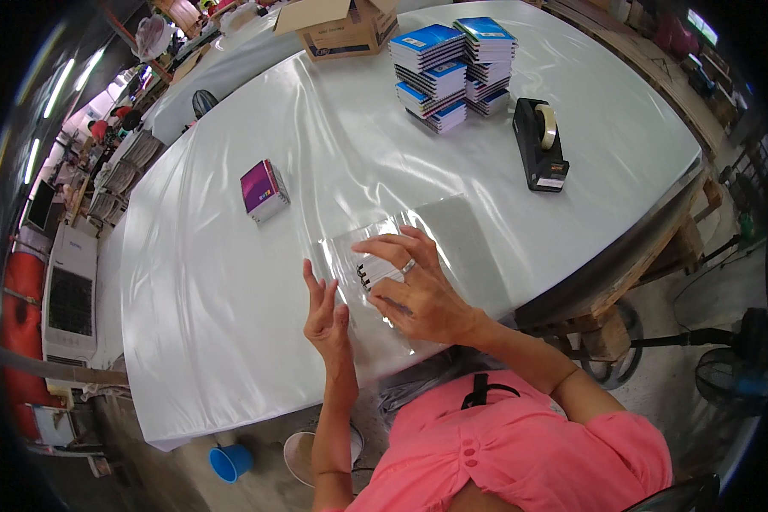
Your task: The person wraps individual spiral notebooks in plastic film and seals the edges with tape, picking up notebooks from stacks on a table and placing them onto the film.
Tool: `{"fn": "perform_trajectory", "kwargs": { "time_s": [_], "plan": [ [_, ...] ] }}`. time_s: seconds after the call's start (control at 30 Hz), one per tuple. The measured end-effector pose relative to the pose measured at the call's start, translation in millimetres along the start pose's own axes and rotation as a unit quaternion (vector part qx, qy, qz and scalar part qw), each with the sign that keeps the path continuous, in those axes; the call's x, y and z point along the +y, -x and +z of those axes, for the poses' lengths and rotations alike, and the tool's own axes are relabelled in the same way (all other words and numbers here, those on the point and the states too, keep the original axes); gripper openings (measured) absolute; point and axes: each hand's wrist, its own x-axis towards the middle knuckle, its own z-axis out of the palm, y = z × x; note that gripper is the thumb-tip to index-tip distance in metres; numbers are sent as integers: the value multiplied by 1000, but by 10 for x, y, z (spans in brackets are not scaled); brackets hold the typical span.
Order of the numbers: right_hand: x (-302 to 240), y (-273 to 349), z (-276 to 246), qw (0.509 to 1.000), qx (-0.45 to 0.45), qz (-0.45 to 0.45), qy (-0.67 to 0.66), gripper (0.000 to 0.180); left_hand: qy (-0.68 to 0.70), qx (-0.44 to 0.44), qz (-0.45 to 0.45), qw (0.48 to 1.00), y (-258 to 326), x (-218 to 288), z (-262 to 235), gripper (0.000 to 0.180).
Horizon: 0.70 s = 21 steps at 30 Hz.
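A small notebook (386, 271) with black ring binding sits on a clear plastic film (472, 247) near the table's front edge. My right hand (422, 290) curves over it, with forefinger and thumb on opposite sides of the notebook. Part of the notebook is hidden by these fingers. Just left of the binding, my left hand (324, 317) is raised at the film's edge, fingers apart and holding nothing. Farther left lies a short stack of purple-covered notebooks (264, 189).
Stacks of blue-covered spiral notebooks (429, 72) stand at the back, beside a black tape dispenser (539, 145). An open cardboard box (341, 32) is at the far edge of the white-covered table (205, 282). A blue bucket (230, 462) stands on the floor.
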Motion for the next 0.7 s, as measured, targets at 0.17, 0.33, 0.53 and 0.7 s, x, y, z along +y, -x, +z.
{"fn": "perform_trajectory", "kwargs": {
  "time_s": [0.17,0.33,0.53,0.7],
  "plan": [
    [58,40,-317,975,68,42,-206,13,-156,-144,26,977,-172,38,-103,41],
    [752,315,-586,936,85,112,-322,25,-326,-305,92,890,-522,194,-2,48],
    [899,493,-140,957,-66,151,-240,37,-255,-332,22,908,-572,194,14,50],
    [835,431,-12,958,-41,127,-255,44,-235,-304,15,923,-489,170,32,48]
  ]
}}
